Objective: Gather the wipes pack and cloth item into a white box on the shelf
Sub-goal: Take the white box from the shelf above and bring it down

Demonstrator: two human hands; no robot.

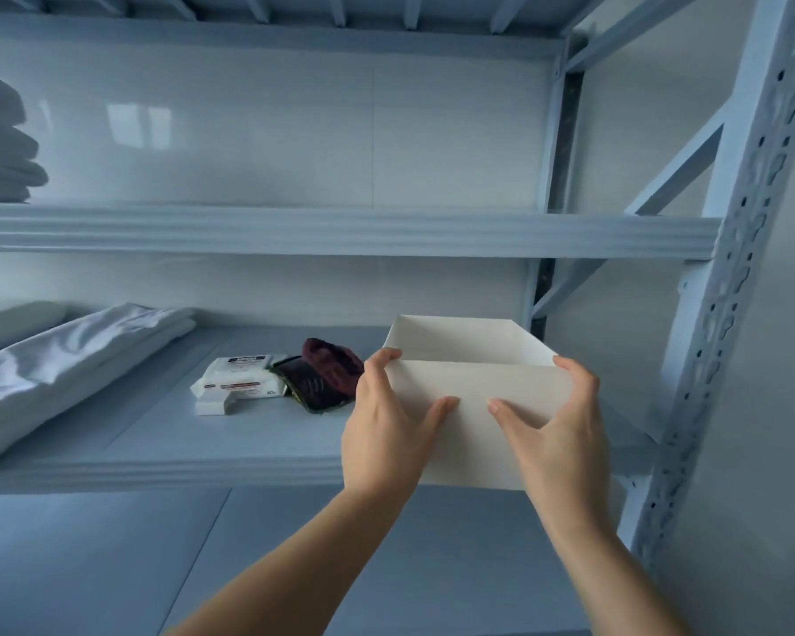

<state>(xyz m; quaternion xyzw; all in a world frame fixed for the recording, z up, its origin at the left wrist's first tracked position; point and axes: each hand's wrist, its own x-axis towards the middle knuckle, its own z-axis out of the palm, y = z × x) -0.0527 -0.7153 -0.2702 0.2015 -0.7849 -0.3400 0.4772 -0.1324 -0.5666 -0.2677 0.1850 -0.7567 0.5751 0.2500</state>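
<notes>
An open white box sits at the right end of the middle shelf, its front wall hanging over the shelf edge. My left hand grips the box's front left corner, thumb on the front wall. My right hand grips the front right corner the same way. Left of the box lies a white wipes pack flat on the shelf. Between the pack and the box sits a dark maroon cloth item on a dark flat pouch. I see nothing inside the box.
Folded white linen fills the left of the middle shelf. A stack of folded white towels rests on the upper shelf at far left. A perforated metal upright stands right of the box. A small white block lies before the wipes pack.
</notes>
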